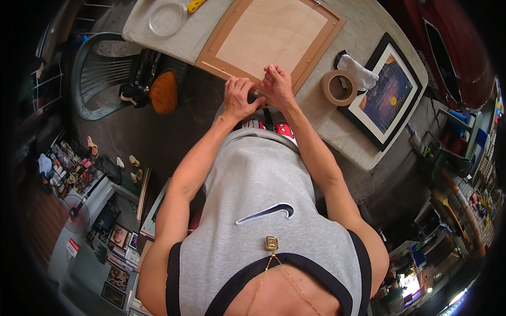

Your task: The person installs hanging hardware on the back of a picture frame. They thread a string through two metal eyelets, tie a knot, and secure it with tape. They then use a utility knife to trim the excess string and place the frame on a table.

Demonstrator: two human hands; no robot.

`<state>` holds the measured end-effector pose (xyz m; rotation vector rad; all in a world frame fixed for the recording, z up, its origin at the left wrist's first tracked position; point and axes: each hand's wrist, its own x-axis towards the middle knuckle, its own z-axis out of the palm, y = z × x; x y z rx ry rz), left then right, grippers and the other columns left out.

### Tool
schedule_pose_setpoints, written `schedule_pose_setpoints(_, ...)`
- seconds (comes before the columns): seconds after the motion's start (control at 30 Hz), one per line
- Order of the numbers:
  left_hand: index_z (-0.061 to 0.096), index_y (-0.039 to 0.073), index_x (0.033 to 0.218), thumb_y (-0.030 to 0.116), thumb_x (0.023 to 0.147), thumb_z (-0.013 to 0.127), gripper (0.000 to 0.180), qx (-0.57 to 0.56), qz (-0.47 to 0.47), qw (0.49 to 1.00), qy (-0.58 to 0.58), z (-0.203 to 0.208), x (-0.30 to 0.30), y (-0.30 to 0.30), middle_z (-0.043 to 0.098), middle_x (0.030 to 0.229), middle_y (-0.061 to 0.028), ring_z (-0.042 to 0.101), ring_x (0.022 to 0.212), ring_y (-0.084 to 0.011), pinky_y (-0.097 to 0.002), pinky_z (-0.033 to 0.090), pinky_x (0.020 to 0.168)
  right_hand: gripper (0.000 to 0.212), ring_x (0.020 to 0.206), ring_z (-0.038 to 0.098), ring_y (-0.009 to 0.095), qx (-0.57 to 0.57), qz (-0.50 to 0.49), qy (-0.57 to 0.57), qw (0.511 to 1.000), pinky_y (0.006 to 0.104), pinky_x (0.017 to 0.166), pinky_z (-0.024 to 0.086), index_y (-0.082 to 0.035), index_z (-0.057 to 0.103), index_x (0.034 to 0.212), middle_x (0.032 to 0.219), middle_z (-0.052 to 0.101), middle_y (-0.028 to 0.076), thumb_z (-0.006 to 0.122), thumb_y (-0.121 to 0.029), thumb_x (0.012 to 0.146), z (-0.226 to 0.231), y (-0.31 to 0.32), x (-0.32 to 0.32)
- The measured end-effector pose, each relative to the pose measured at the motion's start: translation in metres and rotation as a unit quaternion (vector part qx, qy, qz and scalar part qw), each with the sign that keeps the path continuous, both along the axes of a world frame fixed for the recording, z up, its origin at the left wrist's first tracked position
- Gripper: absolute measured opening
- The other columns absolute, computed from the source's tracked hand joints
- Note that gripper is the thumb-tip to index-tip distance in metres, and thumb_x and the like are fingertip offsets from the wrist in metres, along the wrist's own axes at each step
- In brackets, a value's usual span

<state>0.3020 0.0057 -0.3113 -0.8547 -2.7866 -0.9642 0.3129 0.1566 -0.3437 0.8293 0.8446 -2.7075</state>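
Observation:
A picture frame (211, 58) lies back side up on the table, brown along its borders with a paler panel in the middle. At its near edge, my left hand (238, 99) has its fingers curled over the border, with the thumb reaching toward the right. My right hand (278, 87) is closed just beside it, over the near right corner; what its fingers pinch is hidden. Between the hands a small metal fitting (256, 92) shows on the border. A similar metal fitting (318, 3) sits at the far edge, and a faint thin line crosses the panel.
On the table (337, 129) are a roll of brown tape (339, 88), a crumpled white cloth (358, 71) and a black-framed picture (385, 95) to the right. A glass dish (167, 19) and a yellow tool (195, 5) lie far left. A green chair (84, 79) stands left.

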Motion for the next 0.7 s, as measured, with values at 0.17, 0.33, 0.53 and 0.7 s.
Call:
schedule_pose_setpoints(0.17,0.062,0.012,0.074,0.027,0.073,0.071,0.018,-0.042,0.019,0.999,0.018,-0.021,0.004,0.008,0.057,0.081,0.0003,0.050,0.083,-0.0233,-0.0426,0.035,0.085,0.021,0.051,0.037,0.005,0.251,0.017,-0.028,0.967,0.0246,0.046,0.034,-0.002,0.060,0.082,0.059,0.041,-0.005,0.055,-0.020,0.092,-0.002,-0.012,-0.011)
schedule_pose_setpoints(0.33,0.061,0.012,0.072,0.024,0.075,0.067,0.014,-0.083,-0.017,0.995,0.044,-0.013,-0.005,0.012,0.057,0.077,-0.0001,0.051,0.080,-0.0231,-0.0455,0.035,0.083,0.022,0.051,0.043,0.005,0.378,0.016,-0.067,0.923,0.0252,0.045,0.035,0.000,0.064,0.077,0.057,0.048,-0.002,0.056,-0.018,0.087,-0.006,0.002,-0.018)
schedule_pose_setpoints(0.53,0.061,0.011,0.072,0.025,0.078,0.066,0.016,-0.124,-0.118,0.985,0.019,-0.012,-0.023,0.012,0.061,0.076,-0.0025,0.057,0.080,-0.0236,-0.0443,0.035,0.081,0.018,0.053,0.054,0.009,0.265,-0.100,-0.082,0.955,0.0266,0.052,0.044,0.002,0.063,0.089,0.057,0.053,0.002,0.059,-0.015,0.087,0.004,0.012,-0.008)
schedule_pose_setpoints(0.7,0.062,0.010,0.073,0.020,0.081,0.065,0.014,-0.080,-0.182,0.972,-0.126,-0.007,-0.043,0.009,0.061,0.074,-0.0033,0.059,0.075,-0.0218,-0.0408,0.035,0.075,0.023,0.060,0.064,0.017,0.514,-0.088,-0.211,0.827,0.0332,0.056,0.049,0.005,0.059,0.104,0.062,0.063,0.011,0.057,-0.013,0.089,0.023,-0.006,0.011)
